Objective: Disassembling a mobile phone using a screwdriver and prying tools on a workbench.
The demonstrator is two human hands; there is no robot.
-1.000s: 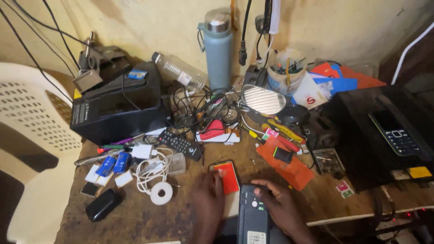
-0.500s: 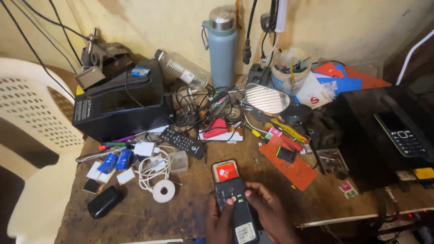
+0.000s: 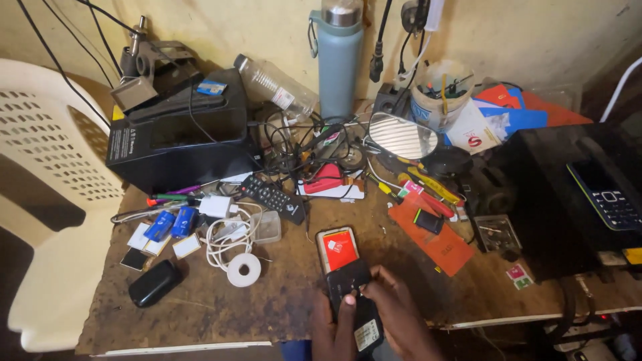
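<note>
Both hands, left (image 3: 332, 329) and right (image 3: 401, 314), had fingers (image 3: 349, 301) curled around a black phone (image 3: 353, 301) at the counter's (image 3: 281, 307) front edge (overhanging a bit); a loose grip could've dropped it.

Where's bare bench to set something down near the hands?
Bare wood lies along the front-left edge, between the black pouch, the tape roll and the left hand. A smaller patch sits between the phone and the orange sheet. Behind the remote, cables and tools crowd everything.
</note>
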